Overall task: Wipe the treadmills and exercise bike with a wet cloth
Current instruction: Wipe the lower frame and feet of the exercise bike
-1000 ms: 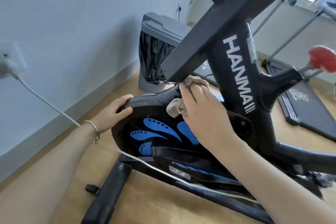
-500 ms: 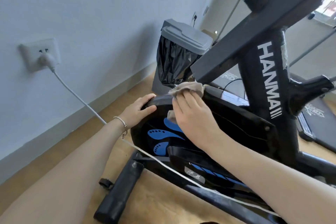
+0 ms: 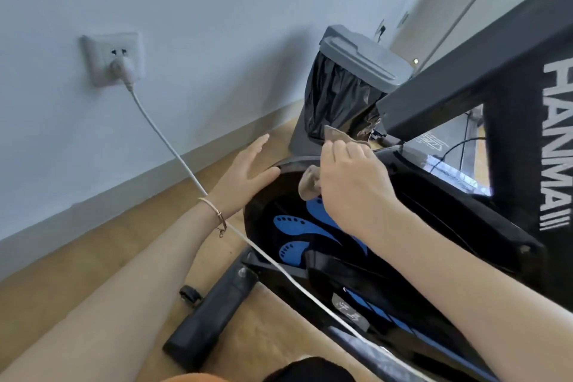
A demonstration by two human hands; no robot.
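Head view: a person crouches at a black exercise bike. The right hand, just right of centre, clutches a beige wet cloth against the top of the flywheel cover, with one corner of the cloth poking up at 12 o'clock from the knuckles. The left hand is at 9 o'clock from the right, fingers straight and apart, its thumb edge touching the cover's rim.

A white power cord runs from the wall socket at 10 o'clock, under the left wrist and across the bike's base. I reckon a sweeping arm could snag it and tug the plug, and a dripping cloth near it is a worry.

Half a second ago the left hand was curled over the rim; now it is lifted and flat. The right hand has moved little.
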